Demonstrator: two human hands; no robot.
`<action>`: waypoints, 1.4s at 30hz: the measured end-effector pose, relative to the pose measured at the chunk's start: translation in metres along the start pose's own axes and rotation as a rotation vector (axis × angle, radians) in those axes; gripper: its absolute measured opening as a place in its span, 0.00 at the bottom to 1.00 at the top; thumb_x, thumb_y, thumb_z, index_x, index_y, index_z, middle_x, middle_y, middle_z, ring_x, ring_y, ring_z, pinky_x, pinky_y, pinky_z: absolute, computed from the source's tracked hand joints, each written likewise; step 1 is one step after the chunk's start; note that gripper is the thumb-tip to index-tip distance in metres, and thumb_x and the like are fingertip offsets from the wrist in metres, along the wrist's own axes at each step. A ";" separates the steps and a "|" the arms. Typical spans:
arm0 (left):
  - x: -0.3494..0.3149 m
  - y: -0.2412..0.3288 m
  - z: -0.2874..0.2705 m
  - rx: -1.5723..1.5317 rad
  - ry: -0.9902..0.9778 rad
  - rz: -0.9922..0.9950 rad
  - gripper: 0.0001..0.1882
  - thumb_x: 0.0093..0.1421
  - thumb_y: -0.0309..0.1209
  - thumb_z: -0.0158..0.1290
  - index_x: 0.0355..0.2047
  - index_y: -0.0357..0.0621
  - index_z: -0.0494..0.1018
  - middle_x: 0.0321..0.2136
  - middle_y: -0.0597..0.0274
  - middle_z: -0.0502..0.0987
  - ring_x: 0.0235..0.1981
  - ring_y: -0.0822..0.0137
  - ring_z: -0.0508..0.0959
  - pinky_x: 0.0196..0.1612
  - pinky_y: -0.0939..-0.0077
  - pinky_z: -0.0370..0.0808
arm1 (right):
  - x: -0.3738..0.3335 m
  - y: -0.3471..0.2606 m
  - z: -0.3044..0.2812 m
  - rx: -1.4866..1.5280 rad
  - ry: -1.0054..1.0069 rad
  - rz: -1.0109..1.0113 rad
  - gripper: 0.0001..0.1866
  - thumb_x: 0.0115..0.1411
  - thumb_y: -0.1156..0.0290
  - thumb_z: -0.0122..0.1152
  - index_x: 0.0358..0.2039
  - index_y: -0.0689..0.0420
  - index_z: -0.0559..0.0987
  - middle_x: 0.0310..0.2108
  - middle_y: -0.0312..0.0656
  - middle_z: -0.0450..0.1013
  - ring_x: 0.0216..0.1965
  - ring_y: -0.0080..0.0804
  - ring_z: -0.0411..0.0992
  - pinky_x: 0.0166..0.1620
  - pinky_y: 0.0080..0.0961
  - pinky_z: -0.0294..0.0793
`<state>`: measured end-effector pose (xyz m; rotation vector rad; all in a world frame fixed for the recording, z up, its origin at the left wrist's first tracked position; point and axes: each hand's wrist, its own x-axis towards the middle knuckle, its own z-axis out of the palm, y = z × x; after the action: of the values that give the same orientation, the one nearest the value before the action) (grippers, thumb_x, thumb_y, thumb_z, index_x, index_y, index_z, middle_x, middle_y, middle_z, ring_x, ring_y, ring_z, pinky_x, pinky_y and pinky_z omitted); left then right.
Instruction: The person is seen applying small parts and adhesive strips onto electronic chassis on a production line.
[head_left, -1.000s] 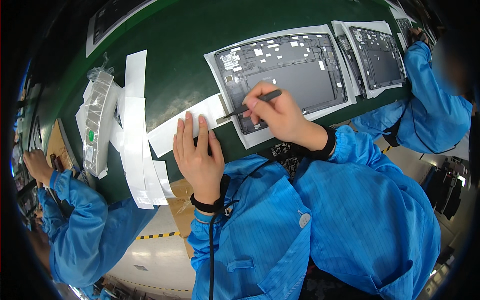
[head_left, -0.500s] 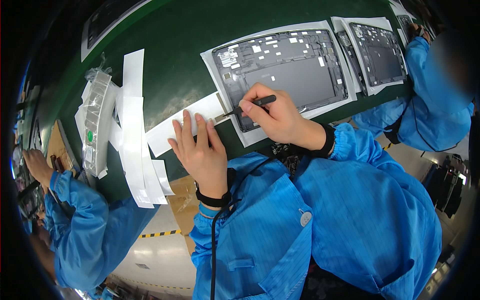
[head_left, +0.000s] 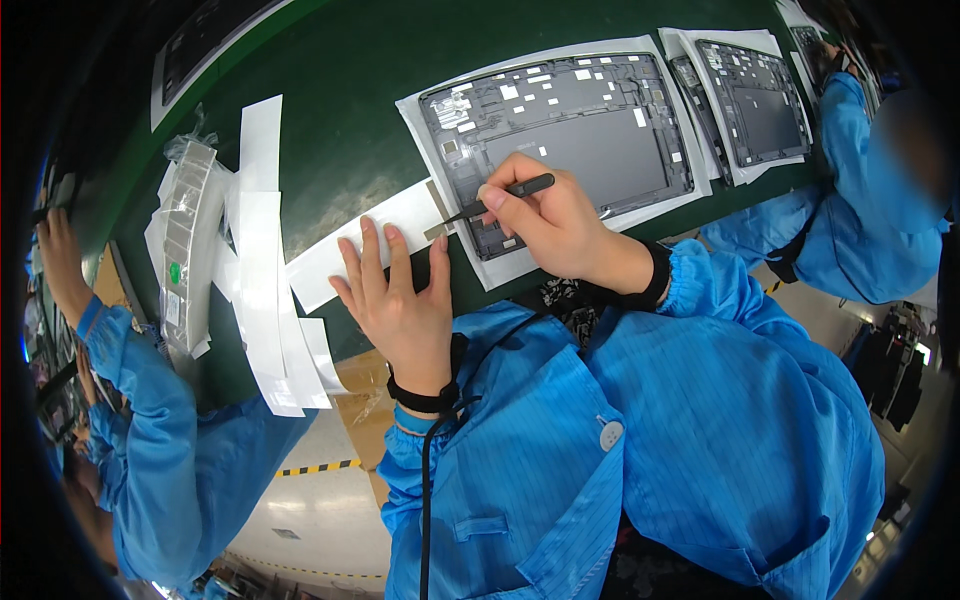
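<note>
**Fingers flat on the strip, tweezers at the tablet's edge**

The fingers (head_left: pixel 385 262) of my left hand (head_left: pixel 400 305) lie spread and flat, holding nothing, their tips pressing the white paper strip (head_left: pixel 360 245) onto the green table (head_left: pixel 340 130). From where I watch, I go left to right. At the far left a co-worker's hand (head_left: pixel 58 250) reaches up from a blue sleeve. Next comes a clear bag of grey parts (head_left: pixel 185 245), and beside it a pile of long white backing strips (head_left: pixel 265 270). Then my left hand, a black wrist strap (head_left: pixel 420 400) around the wrist. Just right of it, my right hand (head_left: pixel 550 220) has its fingers closed on black tweezers (head_left: pixel 500 198). The tips point left and meet a small tan sticker (head_left: pixel 437 212) at the right end of the paper strip. The sticker sits just beside the lower left corner of the open tablet shell (head_left: pixel 570 140), which rests on a white sheet (head_left: pixel 440 85). Further right lies a 2nd tablet shell (head_left: pixel 755 100), and past it another person's blue sleeve (head_left: pixel 850 170).
</note>
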<state>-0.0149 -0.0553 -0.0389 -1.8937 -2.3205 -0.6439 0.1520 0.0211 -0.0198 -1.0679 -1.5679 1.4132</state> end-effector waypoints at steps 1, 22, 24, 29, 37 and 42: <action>0.000 0.000 0.001 -0.014 0.002 -0.002 0.21 0.54 0.41 0.63 0.45 0.42 0.79 0.56 0.55 0.72 0.61 0.46 0.66 0.60 0.40 0.59 | 0.000 -0.001 0.000 0.001 -0.002 -0.001 0.09 0.64 0.69 0.54 0.33 0.63 0.72 0.18 0.41 0.71 0.20 0.26 0.70 0.25 0.24 0.66; 0.001 -0.001 0.000 -0.005 0.022 -0.014 0.18 0.53 0.36 0.61 0.44 0.44 0.79 0.56 0.57 0.72 0.61 0.47 0.67 0.60 0.41 0.59 | 0.000 -0.007 0.005 -0.133 -0.053 -0.072 0.08 0.64 0.70 0.55 0.34 0.63 0.72 0.19 0.38 0.71 0.20 0.21 0.68 0.25 0.21 0.66; 0.005 0.001 -0.001 -0.008 0.037 -0.017 0.19 0.53 0.36 0.62 0.45 0.45 0.79 0.56 0.58 0.72 0.61 0.48 0.67 0.60 0.42 0.60 | 0.005 -0.006 0.003 0.055 -0.079 0.082 0.08 0.64 0.70 0.55 0.35 0.63 0.72 0.21 0.37 0.73 0.23 0.18 0.69 0.27 0.19 0.68; 0.002 0.006 -0.001 -0.021 0.034 0.002 0.19 0.52 0.35 0.62 0.44 0.44 0.79 0.56 0.57 0.72 0.60 0.48 0.67 0.60 0.41 0.60 | -0.004 -0.008 -0.004 -0.049 -0.003 0.031 0.06 0.63 0.73 0.55 0.34 0.62 0.74 0.22 0.37 0.74 0.22 0.17 0.69 0.27 0.17 0.69; 0.008 0.003 -0.011 0.006 0.078 -0.001 0.19 0.52 0.36 0.62 0.44 0.45 0.79 0.56 0.56 0.72 0.60 0.47 0.67 0.59 0.40 0.60 | -0.008 -0.004 0.010 -0.159 -0.015 -0.150 0.06 0.60 0.74 0.58 0.36 0.62 0.76 0.21 0.38 0.73 0.19 0.17 0.67 0.22 0.19 0.66; 0.005 0.010 0.004 -0.049 0.028 0.056 0.18 0.55 0.37 0.60 0.45 0.45 0.78 0.56 0.55 0.72 0.60 0.45 0.67 0.59 0.40 0.60 | -0.008 0.001 0.001 0.332 0.136 0.090 0.10 0.64 0.75 0.53 0.43 0.65 0.76 0.30 0.38 0.74 0.26 0.16 0.72 0.27 0.14 0.71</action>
<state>-0.0063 -0.0474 -0.0380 -1.9495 -2.2460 -0.7228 0.1541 0.0131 -0.0210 -1.0182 -1.1518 1.5607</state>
